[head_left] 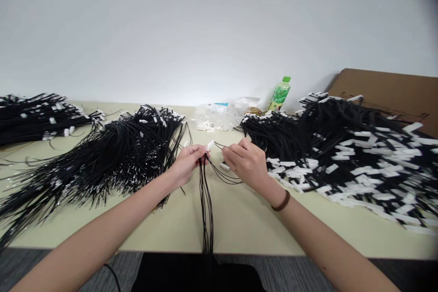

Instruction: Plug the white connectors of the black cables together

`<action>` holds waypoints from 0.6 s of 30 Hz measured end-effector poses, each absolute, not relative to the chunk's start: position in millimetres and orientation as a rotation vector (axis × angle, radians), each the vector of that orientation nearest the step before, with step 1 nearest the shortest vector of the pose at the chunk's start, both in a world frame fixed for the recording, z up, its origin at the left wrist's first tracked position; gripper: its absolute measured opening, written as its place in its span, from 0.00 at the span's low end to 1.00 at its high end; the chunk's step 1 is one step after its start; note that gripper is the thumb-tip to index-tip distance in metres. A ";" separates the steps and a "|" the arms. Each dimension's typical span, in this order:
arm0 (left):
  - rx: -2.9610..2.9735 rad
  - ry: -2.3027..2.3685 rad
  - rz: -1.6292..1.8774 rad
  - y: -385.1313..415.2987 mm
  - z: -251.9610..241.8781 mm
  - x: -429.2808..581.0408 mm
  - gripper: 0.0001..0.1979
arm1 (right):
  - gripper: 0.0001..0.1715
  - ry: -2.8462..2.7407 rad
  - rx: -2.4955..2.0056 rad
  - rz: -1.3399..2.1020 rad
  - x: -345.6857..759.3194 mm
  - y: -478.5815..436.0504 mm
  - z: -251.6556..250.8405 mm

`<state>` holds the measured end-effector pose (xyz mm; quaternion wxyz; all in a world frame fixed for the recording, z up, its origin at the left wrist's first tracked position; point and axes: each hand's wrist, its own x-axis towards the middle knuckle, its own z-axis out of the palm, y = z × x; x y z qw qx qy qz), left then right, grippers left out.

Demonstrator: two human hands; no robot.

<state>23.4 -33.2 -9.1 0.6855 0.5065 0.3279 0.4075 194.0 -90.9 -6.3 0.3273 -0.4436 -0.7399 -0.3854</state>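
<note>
My left hand (191, 159) is closed in a pinch on a small white connector (211, 144). Several thin black wires (205, 200) hang down from under its fingers past the table's front edge. To the right, my right hand (244, 159) has its fingers curled together at the ends of thin black wires that reach across toward the connector; its fingertips are partly hidden. Another white connector (224, 166) lies on the table just beside my right hand. One more small white piece (185, 143) shows behind my left hand.
Black wire bundles (137, 150) lie left of my hands. A large heap of black wires with white connectors (376, 169) spreads at right. At the back are a clear bag of white pieces (215, 118), a green-capped bottle (279, 94) and a cardboard box (386, 91).
</note>
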 end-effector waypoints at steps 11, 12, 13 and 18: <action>1.185 0.735 0.885 -31.5 -8.3 22.2 0.14 | 0.11 -1.955 -1.157 -1.026 193.5 -91.1 -5.3; 1.190 0.736 0.882 -31.3 -8.7 22.2 0.14 | 0.11 -1.956 -1.151 -1.023 193.7 -90.9 -5.5; 1.200 0.737 0.878 -31.1 -9.1 22.1 0.14 | 0.11 -1.957 -1.145 -1.019 193.9 -90.7 -5.8; 1.253 0.736 0.847 -31.1 -9.5 21.5 0.15 | 0.11 -1.973 -1.152 -1.005 194.1 -89.8 -6.9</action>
